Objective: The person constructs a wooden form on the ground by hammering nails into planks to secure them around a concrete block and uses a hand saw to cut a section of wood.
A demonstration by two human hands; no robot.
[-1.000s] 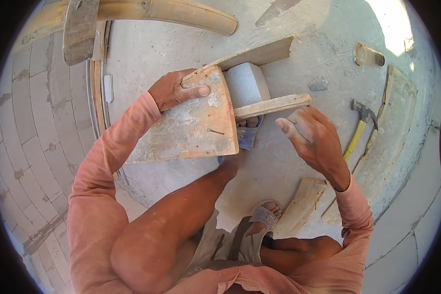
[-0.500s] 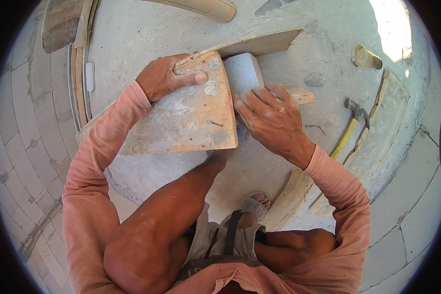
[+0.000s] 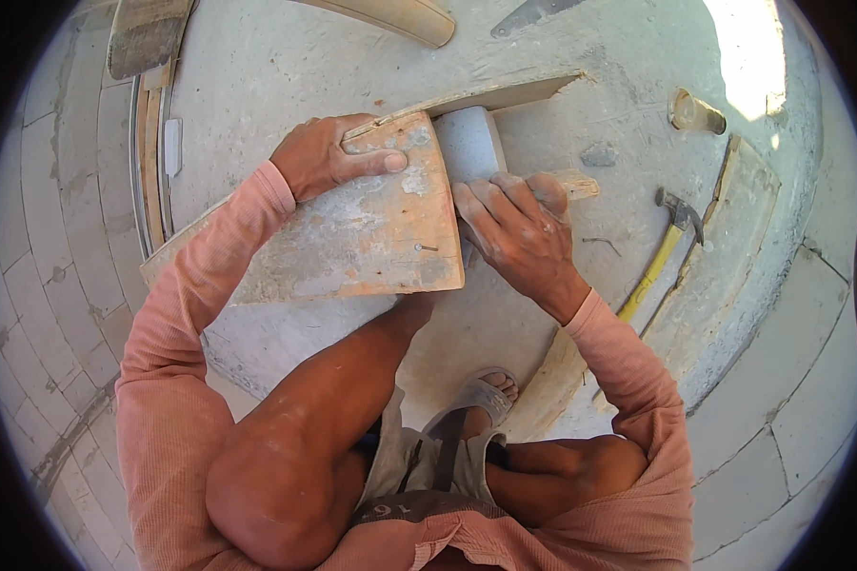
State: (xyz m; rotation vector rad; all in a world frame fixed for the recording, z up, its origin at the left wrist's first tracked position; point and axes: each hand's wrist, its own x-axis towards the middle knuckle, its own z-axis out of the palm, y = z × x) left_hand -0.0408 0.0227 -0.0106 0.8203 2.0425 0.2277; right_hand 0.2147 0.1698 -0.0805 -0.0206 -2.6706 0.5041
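Note:
My left hand (image 3: 331, 157) is closed on the upper edge of a weathered wooden board (image 3: 352, 233), its thumb flat on the face and its fingers behind. A nail (image 3: 427, 247) juts from the board near the lower right corner. Behind this board a second, thin board (image 3: 533, 92) runs out to the right. Against both lies a light grey block (image 3: 469, 143). My right hand (image 3: 521, 228) is closed at the block's near end, beside the wide board's right edge; its fingertips are partly hidden.
A claw hammer (image 3: 659, 249) with a yellow handle lies at the right beside a rough plank (image 3: 730, 238). Near them are a bent nail (image 3: 603, 245), a cup (image 3: 695, 112) and a stone chip (image 3: 599, 154). A saw blade (image 3: 533, 14) lies at the far edge.
The view has shifted slightly, so hammer and cup appear further left. The nail in the board shows at a flatter angle, as the board has tilted a little. Both hands keep their holds.

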